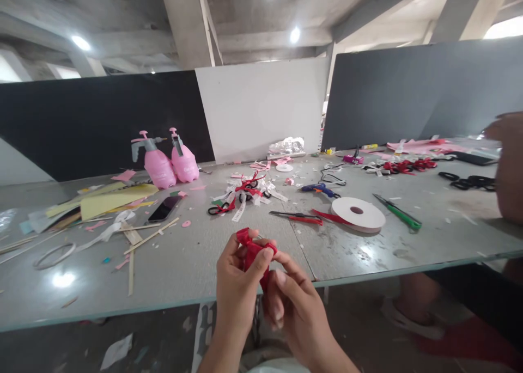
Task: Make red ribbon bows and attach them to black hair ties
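Observation:
Just over the table's front edge, my left hand (pixel 241 272) pinches a folded red ribbon (pixel 254 253) between thumb and fingers. My right hand (pixel 296 297) meets it from the right, its fingers closed on the ribbon's lower part; the exact grip there is partly hidden. Beyond my hands lies a pile of red and white ribbon pieces with black bands (pixel 249 190). A pair of tweezers or slim snips with red handles (pixel 298 217) rests nearer. To its right is a large white spool (pixel 357 214) with red ribbon trailing from it.
Green-handled scissors (pixel 402 214) and a blue glue gun (pixel 321 189) lie to the right. Two pink spray bottles (pixel 159 166), a phone (pixel 164 208), yellow paper (pixel 114 201) and thin sticks are on the left. Another person's arm (pixel 509 171) shows at far right. Panels stand behind the table (pixel 183 269).

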A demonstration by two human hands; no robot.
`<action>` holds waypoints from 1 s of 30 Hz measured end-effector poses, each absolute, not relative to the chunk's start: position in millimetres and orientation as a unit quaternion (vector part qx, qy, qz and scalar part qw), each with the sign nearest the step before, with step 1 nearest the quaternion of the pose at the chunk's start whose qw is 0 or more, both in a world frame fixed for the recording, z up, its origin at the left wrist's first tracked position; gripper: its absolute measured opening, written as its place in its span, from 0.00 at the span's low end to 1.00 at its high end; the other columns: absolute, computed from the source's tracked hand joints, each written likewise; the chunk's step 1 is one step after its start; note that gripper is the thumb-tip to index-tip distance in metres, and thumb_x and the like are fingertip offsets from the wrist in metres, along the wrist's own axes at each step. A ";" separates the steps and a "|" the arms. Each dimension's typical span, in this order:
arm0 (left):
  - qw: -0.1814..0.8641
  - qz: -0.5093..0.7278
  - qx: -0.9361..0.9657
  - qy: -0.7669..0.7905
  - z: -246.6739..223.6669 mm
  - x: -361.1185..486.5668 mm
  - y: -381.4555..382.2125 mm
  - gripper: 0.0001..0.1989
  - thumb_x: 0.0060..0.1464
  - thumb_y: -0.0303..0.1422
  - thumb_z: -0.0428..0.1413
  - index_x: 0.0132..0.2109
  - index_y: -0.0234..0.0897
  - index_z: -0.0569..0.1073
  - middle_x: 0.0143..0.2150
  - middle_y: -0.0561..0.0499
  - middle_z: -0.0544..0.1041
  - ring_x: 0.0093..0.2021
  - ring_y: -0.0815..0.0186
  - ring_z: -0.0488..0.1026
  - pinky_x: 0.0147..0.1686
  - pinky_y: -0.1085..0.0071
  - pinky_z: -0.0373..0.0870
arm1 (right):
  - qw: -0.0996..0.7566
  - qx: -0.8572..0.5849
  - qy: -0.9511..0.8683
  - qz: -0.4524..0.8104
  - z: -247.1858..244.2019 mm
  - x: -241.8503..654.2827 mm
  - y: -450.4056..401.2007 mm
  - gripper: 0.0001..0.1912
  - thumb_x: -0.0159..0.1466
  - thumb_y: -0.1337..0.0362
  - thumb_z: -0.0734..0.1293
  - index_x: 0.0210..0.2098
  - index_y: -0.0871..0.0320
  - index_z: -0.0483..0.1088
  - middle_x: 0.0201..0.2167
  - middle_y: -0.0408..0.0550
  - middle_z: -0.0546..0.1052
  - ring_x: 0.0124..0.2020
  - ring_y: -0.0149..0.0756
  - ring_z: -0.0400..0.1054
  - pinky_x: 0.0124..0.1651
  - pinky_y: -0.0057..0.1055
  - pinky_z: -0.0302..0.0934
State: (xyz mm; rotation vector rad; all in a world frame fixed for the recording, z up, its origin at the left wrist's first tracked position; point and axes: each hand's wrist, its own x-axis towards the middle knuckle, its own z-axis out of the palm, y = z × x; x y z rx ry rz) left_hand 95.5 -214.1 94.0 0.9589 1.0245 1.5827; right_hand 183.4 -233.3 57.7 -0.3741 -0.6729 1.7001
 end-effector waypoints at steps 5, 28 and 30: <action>0.516 0.641 0.396 0.407 94.6 93.3 -209.9 0.22 0.43 0.36 0.68 0.45 0.36 0.72 0.35 0.49 0.80 0.37 0.64 0.79 0.41 0.71 0.73 | 0.518 -0.055 -0.247 0.817 52.8 193.5 -242.3 0.26 0.61 0.58 0.67 0.58 0.50 0.65 0.11 0.30 0.60 0.08 0.20 0.39 0.11 0.18 0.47; 0.481 0.615 0.499 0.376 92.3 88.3 -219.3 0.15 0.55 0.37 0.59 0.47 0.37 0.75 0.38 0.47 0.77 0.30 0.70 0.71 0.30 0.75 0.71 | 0.635 -0.299 -0.490 0.518 73.2 200.1 -217.3 0.15 0.64 0.57 0.66 0.48 0.55 0.73 0.25 0.43 0.71 0.22 0.26 0.61 0.26 0.25 0.59; 0.484 0.618 0.493 0.376 90.5 89.0 -221.1 0.18 0.54 0.37 0.60 0.51 0.38 0.74 0.39 0.47 0.77 0.33 0.68 0.73 0.33 0.75 0.72 | 0.630 -0.270 -0.441 0.580 72.4 197.0 -217.2 0.20 0.62 0.57 0.68 0.52 0.56 0.70 0.18 0.37 0.65 0.17 0.23 0.55 0.20 0.22 0.52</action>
